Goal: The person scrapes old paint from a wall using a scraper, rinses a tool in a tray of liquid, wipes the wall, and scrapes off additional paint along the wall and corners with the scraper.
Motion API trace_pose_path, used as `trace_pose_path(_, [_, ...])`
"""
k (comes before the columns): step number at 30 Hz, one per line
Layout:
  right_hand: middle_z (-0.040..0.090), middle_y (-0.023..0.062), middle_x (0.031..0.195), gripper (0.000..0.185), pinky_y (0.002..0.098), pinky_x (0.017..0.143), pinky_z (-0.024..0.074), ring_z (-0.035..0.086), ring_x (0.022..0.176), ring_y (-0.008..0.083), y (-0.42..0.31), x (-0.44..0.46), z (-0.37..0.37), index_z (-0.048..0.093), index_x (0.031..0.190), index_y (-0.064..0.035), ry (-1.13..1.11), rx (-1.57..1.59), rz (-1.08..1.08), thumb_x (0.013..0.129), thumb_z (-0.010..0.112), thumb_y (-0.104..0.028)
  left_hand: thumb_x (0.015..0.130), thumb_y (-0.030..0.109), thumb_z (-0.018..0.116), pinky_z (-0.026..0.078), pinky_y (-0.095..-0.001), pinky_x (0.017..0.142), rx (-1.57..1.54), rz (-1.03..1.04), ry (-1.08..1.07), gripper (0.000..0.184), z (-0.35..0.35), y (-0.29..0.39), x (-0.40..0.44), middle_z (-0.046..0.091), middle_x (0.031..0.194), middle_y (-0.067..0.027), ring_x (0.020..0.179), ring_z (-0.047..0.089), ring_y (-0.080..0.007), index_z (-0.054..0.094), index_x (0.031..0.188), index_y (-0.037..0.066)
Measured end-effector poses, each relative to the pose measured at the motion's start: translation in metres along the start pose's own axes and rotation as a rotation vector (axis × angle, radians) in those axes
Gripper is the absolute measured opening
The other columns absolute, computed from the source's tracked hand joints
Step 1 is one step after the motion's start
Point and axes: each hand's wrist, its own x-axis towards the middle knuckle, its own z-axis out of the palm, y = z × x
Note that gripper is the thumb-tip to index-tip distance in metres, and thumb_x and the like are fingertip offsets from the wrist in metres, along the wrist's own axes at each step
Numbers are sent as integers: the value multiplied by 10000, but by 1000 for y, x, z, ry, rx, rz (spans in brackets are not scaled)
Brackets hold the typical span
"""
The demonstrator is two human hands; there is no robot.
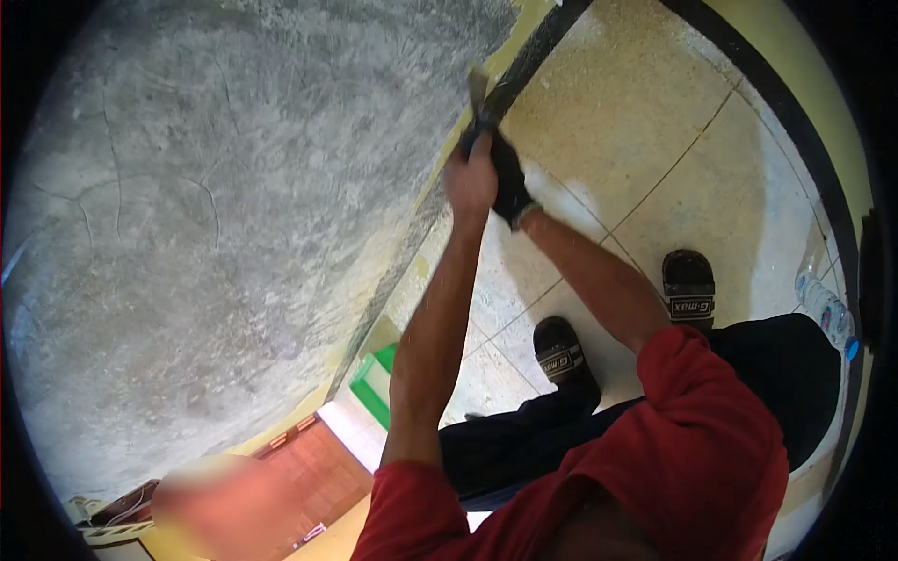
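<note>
A scraper point(478, 86) with a flat, narrow blade points up toward the wall's lower edge, beside the dark baseboard strip point(538, 56). Its handle is hidden inside my two hands, which are pressed together. My left hand point(471, 178) is bare and closed around the grip, thumb toward the blade. Wearing a black glove, my right hand point(508, 176) is wrapped round the same handle from the other side. Left of them rises the grey wall point(224, 178), rough and cracked, with strips of yellowish paint along its lower edge. Slight motion blur softens the tool.
Dusty tiles point(645, 122) cover the floor under my sandaled feet. A plastic bottle point(827, 313) lies at the right by the far wall. Near my left arm stands a green and white object point(374, 383). A wooden door point(318, 467) is at the lower left.
</note>
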Motion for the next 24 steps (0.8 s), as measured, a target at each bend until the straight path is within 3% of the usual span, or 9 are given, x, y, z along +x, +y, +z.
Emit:
trace_pose_path(1, [552,120,1084,263,326,903,408,510,1030,228,14,24,-7,478,1161,-29,96,-211,231,934,431,-154,795,408,531,413,-401,897,54,-80,-52,533,3,11,14,608,1034,-289,1015,564,-426,606,1085,-33])
trace_pose_path(5, [515,150,1240,413,309,984,363,486,1152,230,-14,-21,-14,422,1288,-21,66,-580,-139,896,477,-139,787,402,537,385,-373,945,-142,-84,-3,560,16,-17,-18,595,1125,-250,1087,550,-366,584,1133,-36])
trace_pose_path(7, [484,164,1295,507,333,1028,324,439,1224,244,10,-26,-23,386,1335,-25,56,-75,190,877,511,-203,797,438,537,383,-356,949,-218,-169,-87,601,18,-30,-13,581,1170,-227,1106,544,-333,557,1184,-22])
trace_pose_path(9, [473,203,1293,561,375,1046,303,414,1244,276,1,-29,-21,392,1320,-4,-62,-1359,-168,847,547,-264,801,490,538,391,-346,937,-195,-242,-228,639,16,-24,-9,588,1157,-224,1096,552,-323,543,1205,-5])
trace_pose_path(10, [467,226,1290,604,395,1039,311,425,1225,298,-22,-26,-19,395,1307,22,-240,-1419,-1,833,563,-313,800,552,536,402,-348,924,-198,-186,-286,695,14,-27,-8,593,1146,-222,1091,556,-313,517,1231,8])
trace_pose_path(11, [474,220,1284,572,382,1002,344,441,1200,288,7,-23,-29,419,1273,48,-214,-765,225,843,565,-300,784,621,522,416,-362,905,-133,-220,-306,779,5,-19,-15,592,1126,-241,1085,558,-314,471,1269,14])
trace_pose_path(14, [480,206,1250,558,375,981,356,452,1172,278,-1,-28,30,419,1276,40,-420,-635,254,851,558,-294,758,693,483,394,-422,975,312,-157,-302,1002,-10,-16,-39,375,1308,-353,1156,478,-437,178,1432,17])
trace_pose_path(18, [494,179,1181,529,360,939,380,472,1116,258,-13,-35,118,419,1282,24,-604,-401,339,868,544,-282,806,470,596,371,-446,1000,240,78,-218,822,-47,49,-94,399,1276,-325,1176,435,-443,256,1384,-6])
trace_pose_path(24, [513,138,1078,487,339,877,415,503,1031,228,-73,-60,171,418,1290,0,-521,-104,560,894,522,-264,847,469,560,351,-451,1014,250,238,-298,752,-77,128,-151,393,1312,-260,1224,394,-412,303,1373,-3])
